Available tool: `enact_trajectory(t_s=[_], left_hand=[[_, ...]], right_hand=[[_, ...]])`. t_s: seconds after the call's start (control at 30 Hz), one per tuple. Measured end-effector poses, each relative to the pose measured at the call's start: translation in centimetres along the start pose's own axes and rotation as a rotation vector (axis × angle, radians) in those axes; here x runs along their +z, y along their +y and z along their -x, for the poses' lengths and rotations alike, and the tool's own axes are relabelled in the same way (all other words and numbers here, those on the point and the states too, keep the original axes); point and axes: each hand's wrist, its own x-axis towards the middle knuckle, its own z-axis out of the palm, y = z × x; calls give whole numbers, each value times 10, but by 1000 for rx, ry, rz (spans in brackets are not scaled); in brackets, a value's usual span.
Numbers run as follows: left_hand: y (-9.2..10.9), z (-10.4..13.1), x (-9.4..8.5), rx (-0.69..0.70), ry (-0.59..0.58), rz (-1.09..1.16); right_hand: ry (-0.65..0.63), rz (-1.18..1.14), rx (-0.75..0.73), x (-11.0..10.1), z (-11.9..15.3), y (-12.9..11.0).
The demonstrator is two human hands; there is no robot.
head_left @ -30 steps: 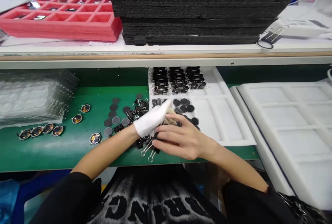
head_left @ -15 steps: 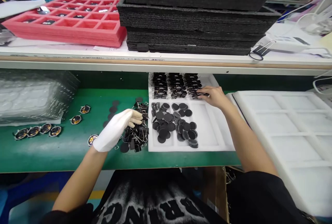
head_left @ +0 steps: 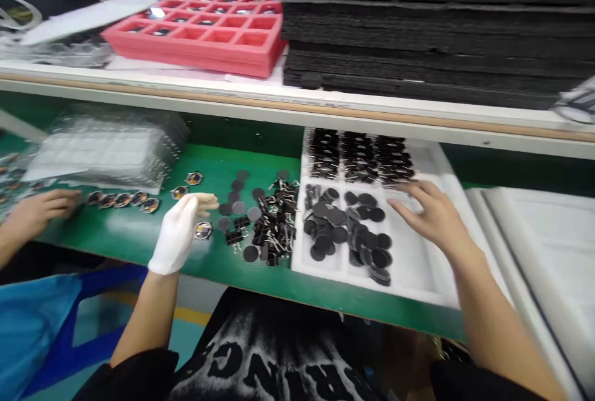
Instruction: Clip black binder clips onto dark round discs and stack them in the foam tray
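The round part (head_left: 202, 230) is seen on the surface (head_left: 116, 237), just right of the gloved left hand (head_left: 176, 233), whose grasp cannot be told; the right hand (head_left: 437, 218), spread and unloaded, is placed beside the clips (head_left: 393, 162).

- Eight small round parts (head_left: 150, 205) on the green bench, left of the discs
- Loose dark discs (head_left: 251, 254) on the bench: ten or so, given the blur
- Three columns of black clips (head_left: 360, 156)
- One blue stool (head_left: 69, 333)

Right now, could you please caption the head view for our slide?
Gloved left hand and bare right hand, with black discs and clips between.
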Motion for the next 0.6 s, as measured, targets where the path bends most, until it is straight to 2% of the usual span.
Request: enact_trajectory(t_s=[0.07, 0.1, 0.13, 0.17, 0.2, 0.27, 0.37, 0.43, 0.5, 0.6], left_hand=[[-30, -5, -25, 46, 265, -153], [-45, -9, -38, 71, 372, -273], [-59, -13, -50, 102, 439, -418], [-71, -17, -60, 129, 448, -562], [-80, -22, -69, 149, 412, -689], [-92, -35, -80, 165, 256, -897], [-93, -57, -84, 123, -19, -1094], [-90, -72, -82, 93, -172, -1141], [-89, -82, -81, 90, -246, -1145], [-90, -84, -78, 133, -232, -1124]], right_hand=[[-259, -133, -81, 1, 25, -12], [-313, -148, -131, 4, 36, -16], [-297, -150, -160, 8, 45, -19], [-284, -157, -189, 11, 52, -21], [-255, -172, -206, 15, 57, -24], [-212, -198, -230, 21, 59, -28], [-191, -190, -264, 22, 50, -34], [-182, -173, -299, 18, 43, -37], [-156, -168, -318, 11, 39, -41], [-65, -159, -211, -3, 41, -50]])
